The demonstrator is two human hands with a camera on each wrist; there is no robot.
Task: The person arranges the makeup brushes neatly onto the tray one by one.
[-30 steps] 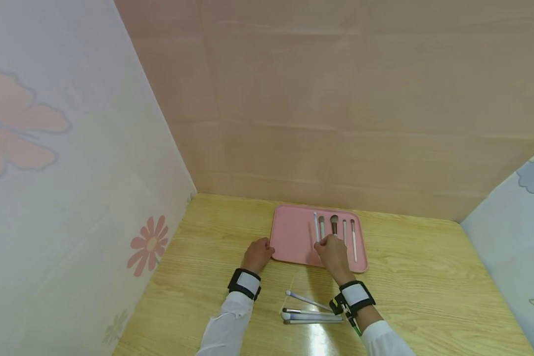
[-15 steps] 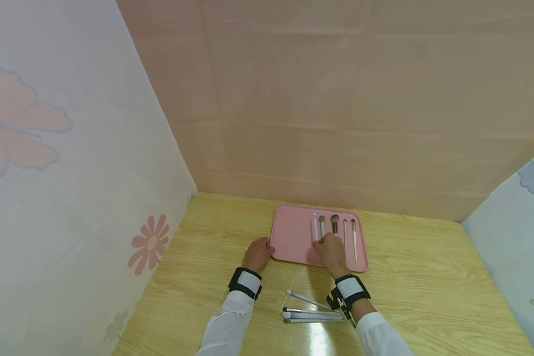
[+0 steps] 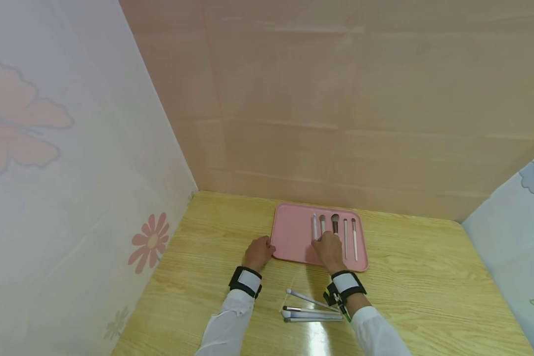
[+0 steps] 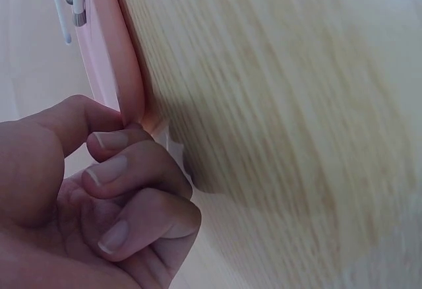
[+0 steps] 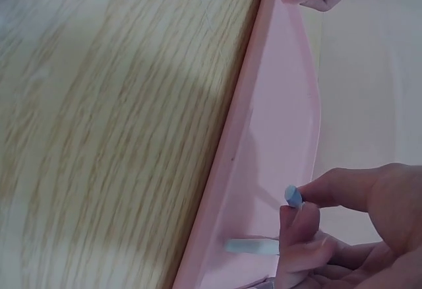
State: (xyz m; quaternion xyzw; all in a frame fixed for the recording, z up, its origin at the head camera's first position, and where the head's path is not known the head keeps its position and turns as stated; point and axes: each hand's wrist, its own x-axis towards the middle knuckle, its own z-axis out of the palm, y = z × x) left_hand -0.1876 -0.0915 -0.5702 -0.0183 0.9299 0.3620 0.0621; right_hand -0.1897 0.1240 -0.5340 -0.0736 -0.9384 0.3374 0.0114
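Note:
A pink tray (image 3: 291, 232) lies near the back wall with several makeup brushes side by side on its right half. My left hand (image 3: 258, 253) pinches the tray's front left corner between thumb and curled fingers, as the left wrist view shows. Over the tray, my right hand (image 3: 330, 248) pinches a slim pale makeup brush (image 3: 314, 222) by its handle end, head toward the back. In the right wrist view the bluish handle tip (image 5: 293, 196) sticks out between thumb and index finger. To its right lie a grey-tipped brush (image 3: 323, 220) and a dark fluffy brush (image 3: 335, 220), their handles partly hidden by my hand.
Two thin brushes (image 3: 354, 240) lie along the tray's right side. In front of the tray, several more makeup brushes (image 3: 311, 315) lie loosely together on the wooden table (image 3: 418, 277). A brown backdrop (image 3: 329, 123) rises behind, with patterned side panels.
My right hand has edged slightly left and back with the pale brush, which now lies more parallel to the others. The left hand stays at the tray corner.

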